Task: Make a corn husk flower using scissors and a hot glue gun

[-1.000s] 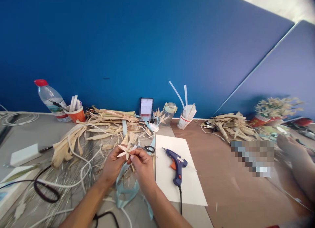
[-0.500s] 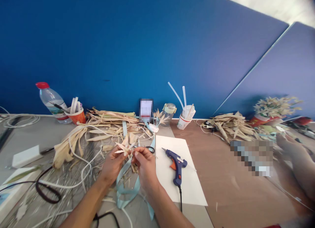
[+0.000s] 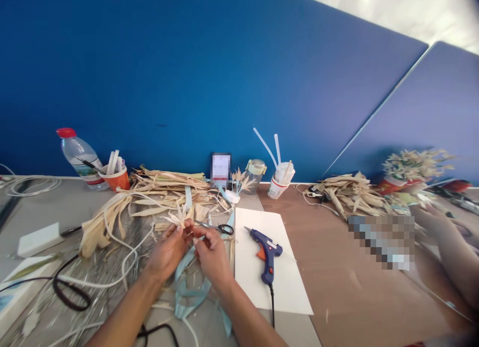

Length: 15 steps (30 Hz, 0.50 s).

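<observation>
My left hand (image 3: 168, 252) is closed on a pale dried-husk flower (image 3: 178, 217), whose pointed petals spread above the thumb and fingers. Close beside it, my right hand (image 3: 213, 257) has thumb and fingers pinched just right of the flower's base; what lies between them is too small to make out. Light blue ribbon (image 3: 185, 309) loops over the table beneath both hands. Scissors with black handles (image 3: 226, 229) lie just beyond my right hand. A blue glue gun (image 3: 268, 252) rests to the right on a white sheet (image 3: 292, 289).
Dried husks (image 3: 168, 182) are heaped behind my hands, among white cables (image 3: 129, 259). A bottle (image 3: 80, 155), an orange cup of pens (image 3: 117, 178), a phone (image 3: 220, 170), a jar (image 3: 256, 174) and a white cup with straws (image 3: 277, 187) line the partition. Another person's arm (image 3: 445, 237) reaches in from the right.
The flower has tilted away and left in my left hand, so its petals face me less. My right hand has shifted slightly down and left, still pinched.
</observation>
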Tool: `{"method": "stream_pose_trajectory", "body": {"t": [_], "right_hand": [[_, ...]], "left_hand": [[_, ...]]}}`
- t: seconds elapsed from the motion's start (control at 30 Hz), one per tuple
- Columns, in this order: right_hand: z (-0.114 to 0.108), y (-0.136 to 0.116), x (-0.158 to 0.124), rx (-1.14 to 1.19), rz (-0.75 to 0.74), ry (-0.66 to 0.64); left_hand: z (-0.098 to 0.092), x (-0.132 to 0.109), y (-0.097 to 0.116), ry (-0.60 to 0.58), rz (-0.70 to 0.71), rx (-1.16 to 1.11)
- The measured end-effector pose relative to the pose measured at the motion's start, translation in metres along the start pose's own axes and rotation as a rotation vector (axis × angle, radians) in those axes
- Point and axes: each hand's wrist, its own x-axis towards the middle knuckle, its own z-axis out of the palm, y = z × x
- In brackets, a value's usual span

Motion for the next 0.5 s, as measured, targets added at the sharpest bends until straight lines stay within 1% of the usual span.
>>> {"method": "stream_pose_trajectory", "body": {"t": [0.07,0.17,0.27,0.43,0.5], "right_hand": [[0.0016,0.0015,-0.0012,-0.076,-0.016,-0.002],[0.0031,0.0033,-0.0024,-0.115,-0.005,-0.029],[0.0035,0.0032,-0.0033,-0.118,0.001,-0.048],[0.0040,-0.0003,-0.0045,-0.099,-0.026,-0.045],[0.0050,-0.0011,-0.0044,-0.079,-0.016,-0.043]], "left_hand": [[0.0005,-0.0010,0.0001,-0.020,-0.047,-0.011],[0.0021,-0.0033,0.0003,-0.046,-0.084,-0.007],[0.0028,-0.0044,0.0002,-0.051,-0.088,0.000],[0.0019,-0.0040,-0.0008,-0.074,-0.105,0.022],[0.0016,-0.0041,-0.0015,-0.064,-0.097,0.040]]}}
